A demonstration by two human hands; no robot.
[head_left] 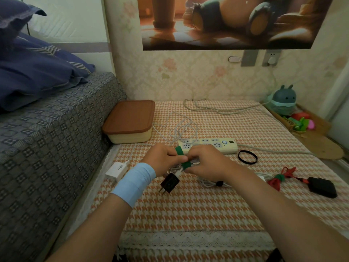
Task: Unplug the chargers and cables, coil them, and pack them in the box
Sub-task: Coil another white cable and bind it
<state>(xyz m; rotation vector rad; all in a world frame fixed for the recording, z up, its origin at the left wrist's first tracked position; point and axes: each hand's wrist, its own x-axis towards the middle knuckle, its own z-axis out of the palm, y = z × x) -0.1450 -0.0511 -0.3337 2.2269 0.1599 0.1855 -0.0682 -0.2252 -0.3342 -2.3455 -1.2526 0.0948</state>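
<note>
Above the houndstooth tablecloth (188, 208) our left hand (162, 159) and right hand (205, 163) pinch a green strap (184, 164) round a coiled white cable (175, 170) (black charger (169, 182) dangling).

Tablecloth (188, 214): looking woven, matt
Box (130, 137): showing smooth matt plastic
Power strip (217, 145): showing smooth plastic
Charger (170, 181): looking hard black plastic

Your left hand (162, 157) and right hand (205, 163) are covering most of the white cable (195, 159) gripped between them, so its number of turns cannot be told. Your right fingers are hiding part of the green strap (186, 165) and blocking the near left end of the power strip (217, 144). The brown lid (130, 116) is hiding what the box at the worktop's far left corner holds. Your right forearm is crossing over another white bundle (209, 183).
</note>
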